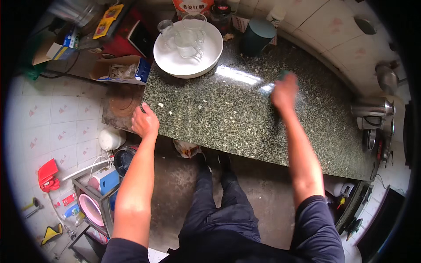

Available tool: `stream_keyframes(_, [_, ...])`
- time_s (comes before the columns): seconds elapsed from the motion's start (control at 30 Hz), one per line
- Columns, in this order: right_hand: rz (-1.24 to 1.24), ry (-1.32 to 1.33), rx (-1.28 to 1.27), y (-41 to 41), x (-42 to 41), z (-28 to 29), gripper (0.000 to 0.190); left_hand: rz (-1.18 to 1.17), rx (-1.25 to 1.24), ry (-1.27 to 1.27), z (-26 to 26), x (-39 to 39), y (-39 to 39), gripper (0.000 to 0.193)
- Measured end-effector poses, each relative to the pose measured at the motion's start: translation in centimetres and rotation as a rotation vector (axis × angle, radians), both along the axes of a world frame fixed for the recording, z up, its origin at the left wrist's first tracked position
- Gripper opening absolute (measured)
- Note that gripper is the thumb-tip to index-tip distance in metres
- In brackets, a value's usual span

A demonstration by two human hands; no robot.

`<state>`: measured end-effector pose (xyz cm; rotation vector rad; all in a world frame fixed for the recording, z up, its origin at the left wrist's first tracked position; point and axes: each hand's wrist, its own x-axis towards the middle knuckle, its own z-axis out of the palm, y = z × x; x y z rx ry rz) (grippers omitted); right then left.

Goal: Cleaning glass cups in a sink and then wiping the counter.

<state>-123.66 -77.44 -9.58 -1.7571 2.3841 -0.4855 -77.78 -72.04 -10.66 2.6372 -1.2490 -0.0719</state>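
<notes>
My right hand (285, 93) is blurred and closed on a green cloth or pad (283, 75), of which a small part shows at the fingers, over the speckled granite countertop (213, 111). By the counter's left edge, my left hand (145, 122) has its thumb apart from its fingers, with nothing seen in it. A large white basin (187, 70) stands at the back left of the counter and holds a glass pitcher or jar and glass mugs (187, 44).
Behind the basin are a dark-lidded jar (221, 14) and a dark green canister (258, 36). An open cardboard box (120, 69) sits left of the counter. A metal kettle (373, 107) stands at the right end, and a wooden-looking board (123, 102) lies near my left hand.
</notes>
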Motion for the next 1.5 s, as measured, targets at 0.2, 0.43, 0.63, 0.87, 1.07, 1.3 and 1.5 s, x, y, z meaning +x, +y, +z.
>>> stream_keyframes(0.2, [0.728,-0.061,0.051,10.4,26.1,1.7,0.060,-0.020,-0.025,0.012,-0.6,1.5,0.2,0.046])
stream_keyframes(0.43, [0.091,0.186,-0.047,2.9,9.1,0.5,0.061,-0.063,-0.129,-0.008,-1.1,0.2,-0.4,0.036])
stream_keyframes(0.63, [0.865,-0.205,0.031,8.5,29.4,1.1,0.064,-0.088,-0.379,0.046,-2.7,3.0,1.0,0.028])
stream_keyframes(0.87, [1.005,-0.159,-0.124,-2.8,34.3,0.0,0.060,-0.097,-0.559,0.141,-3.1,1.6,0.3,0.026])
stream_keyframes(1.07, [0.943,-0.107,-0.046,4.0,36.5,0.4,0.063,0.004,-0.747,0.808,-3.3,7.2,6.1,0.030])
stream_keyframes(1.3, [0.726,-0.230,0.039,-2.9,35.4,1.6,0.063,0.169,-0.696,1.076,-5.3,7.1,15.8,0.029])
stream_keyframes(1.5, [1.012,-0.227,0.030,8.6,35.0,0.4,0.065,0.258,-0.654,1.018,-6.0,10.0,18.7,0.025])
